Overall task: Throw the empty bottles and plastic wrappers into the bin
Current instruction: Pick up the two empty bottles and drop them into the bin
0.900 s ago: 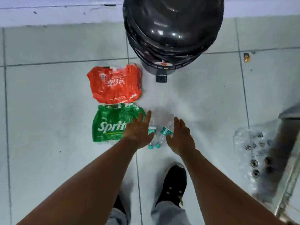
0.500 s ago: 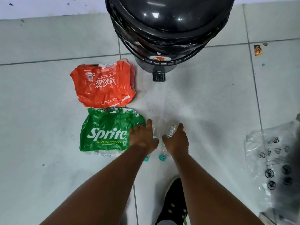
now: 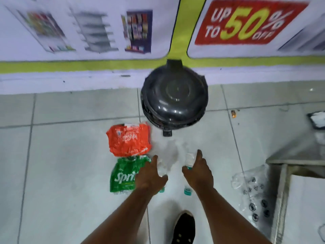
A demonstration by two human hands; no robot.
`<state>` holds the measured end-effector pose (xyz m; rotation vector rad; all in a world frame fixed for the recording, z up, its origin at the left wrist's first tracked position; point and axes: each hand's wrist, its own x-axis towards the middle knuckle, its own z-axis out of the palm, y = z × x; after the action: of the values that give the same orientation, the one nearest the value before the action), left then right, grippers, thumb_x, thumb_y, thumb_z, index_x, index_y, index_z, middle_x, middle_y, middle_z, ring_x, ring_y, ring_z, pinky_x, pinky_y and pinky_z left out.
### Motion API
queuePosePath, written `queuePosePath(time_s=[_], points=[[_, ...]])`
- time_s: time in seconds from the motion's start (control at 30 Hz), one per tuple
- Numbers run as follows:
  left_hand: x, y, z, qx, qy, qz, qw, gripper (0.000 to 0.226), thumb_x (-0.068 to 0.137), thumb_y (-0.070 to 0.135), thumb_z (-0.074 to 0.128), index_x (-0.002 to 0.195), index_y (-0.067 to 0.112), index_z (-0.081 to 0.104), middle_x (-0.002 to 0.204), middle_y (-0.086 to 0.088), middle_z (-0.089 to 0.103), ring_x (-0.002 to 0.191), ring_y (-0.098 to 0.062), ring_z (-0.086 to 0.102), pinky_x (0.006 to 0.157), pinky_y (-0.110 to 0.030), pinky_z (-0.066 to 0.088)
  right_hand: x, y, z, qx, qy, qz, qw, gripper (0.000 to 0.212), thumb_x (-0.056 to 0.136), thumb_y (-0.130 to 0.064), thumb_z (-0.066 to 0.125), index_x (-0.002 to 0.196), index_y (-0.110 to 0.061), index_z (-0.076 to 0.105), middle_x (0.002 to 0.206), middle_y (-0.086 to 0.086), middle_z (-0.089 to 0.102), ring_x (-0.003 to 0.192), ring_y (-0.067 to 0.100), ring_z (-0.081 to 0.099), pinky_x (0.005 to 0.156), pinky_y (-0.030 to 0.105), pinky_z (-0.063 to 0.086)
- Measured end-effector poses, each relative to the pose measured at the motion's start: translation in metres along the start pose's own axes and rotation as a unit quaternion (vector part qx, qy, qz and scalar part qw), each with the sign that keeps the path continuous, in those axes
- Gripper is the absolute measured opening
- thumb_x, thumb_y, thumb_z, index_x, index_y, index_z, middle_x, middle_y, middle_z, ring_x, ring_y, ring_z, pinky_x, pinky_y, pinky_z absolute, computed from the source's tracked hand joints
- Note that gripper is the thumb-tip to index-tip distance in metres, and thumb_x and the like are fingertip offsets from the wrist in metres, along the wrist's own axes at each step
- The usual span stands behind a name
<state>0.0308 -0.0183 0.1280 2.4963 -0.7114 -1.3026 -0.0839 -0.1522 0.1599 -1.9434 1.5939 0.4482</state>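
Observation:
My left hand [image 3: 149, 176] is closed around a clear empty bottle [image 3: 162, 167] with a teal cap, lifted off the floor. My right hand [image 3: 197, 170] grips a second clear bottle [image 3: 189, 158] whose teal cap pokes out below the palm. A black pedal bin [image 3: 175, 101] with its lid closed stands ahead against the wall. On the floor to the left lie an orange Coca-Cola plastic wrapper [image 3: 129, 139] and, nearer me, a green Sprite wrapper [image 3: 123, 175], partly hidden by my left hand. A clear plastic wrapper [image 3: 251, 192] lies to the right.
A metal table corner [image 3: 297, 155] juts in at the right, with a white box below it. A printed banner [image 3: 246, 23] covers the wall behind the bin. My black shoe [image 3: 183, 228] is on the tiles below my hands. A small orange scrap [image 3: 233, 113] lies right of the bin.
Both hands have closed on the bottles and raised them off the floor, moving apart. My head has tilted up, bringing the whole bin and the wall banner into view.

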Motion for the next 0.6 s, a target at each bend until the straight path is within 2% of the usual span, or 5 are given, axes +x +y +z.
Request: queuePosePath(time_s=[0.1,0.17,0.3,0.4,0.6], points=[[-0.033,0.007,-0.092,-0.063,0.036,0.025,0.997,0.096,0.072,0.042,0.07,0.151,0.03,0.017,0.144,-0.017,0.042,0.124,-0.037,0.049,0.097,-0.037,0.044,-0.036,-0.047,-0.063,0.035,0.043,-0.019,0.998,0.089,0.081,-0.035,0.067,0.151,-0.022,0.014,0.133,0.012,0.05,0.112,0.037,0.058,0.093,0.049,0.051],[-0.053,0.01,-0.148,-0.065,0.068,0.027,0.995,0.101,0.07,0.043,0.075,0.151,0.027,0.016,0.145,-0.019,0.036,0.124,-0.04,0.049,0.097,-0.038,0.043,-0.056,-0.075,-0.097,0.047,0.068,-0.03,0.996,0.089,0.082,-0.035,0.068,0.151,-0.021,0.014,0.134,0.012,0.051,0.112,0.037,0.058,0.093,0.048,0.05],[-0.08,0.018,-0.234,-0.041,0.115,0.03,0.992,0.096,0.063,0.047,0.075,0.141,0.027,0.022,0.127,-0.013,0.044,0.105,-0.039,0.059,0.084,-0.039,0.049,-0.084,-0.117,-0.148,0.06,0.102,-0.054,0.991,0.085,0.08,-0.033,0.068,0.148,-0.024,0.018,0.127,0.01,0.054,0.106,0.036,0.06,0.087,0.045,0.051],[-0.1,0.027,-0.281,-0.017,0.138,0.037,0.99,0.091,0.063,0.047,0.071,0.137,0.029,0.021,0.12,-0.009,0.045,0.095,-0.038,0.062,0.077,-0.039,0.051,-0.102,-0.139,-0.184,0.061,0.125,-0.064,0.988,0.082,0.079,-0.034,0.069,0.144,-0.025,0.02,0.123,0.008,0.057,0.101,0.034,0.062,0.084,0.044,0.053],[-0.107,0.031,-0.324,-0.006,0.172,0.066,0.983,0.094,0.061,0.053,0.072,0.136,0.03,0.02,0.119,-0.006,0.047,0.093,-0.036,0.063,0.075,-0.04,0.053,-0.093,-0.171,-0.233,0.05,0.16,-0.072,0.983,0.089,0.08,-0.038,0.071,0.149,-0.024,0.017,0.129,0.01,0.056,0.106,0.035,0.063,0.084,0.044,0.052]])
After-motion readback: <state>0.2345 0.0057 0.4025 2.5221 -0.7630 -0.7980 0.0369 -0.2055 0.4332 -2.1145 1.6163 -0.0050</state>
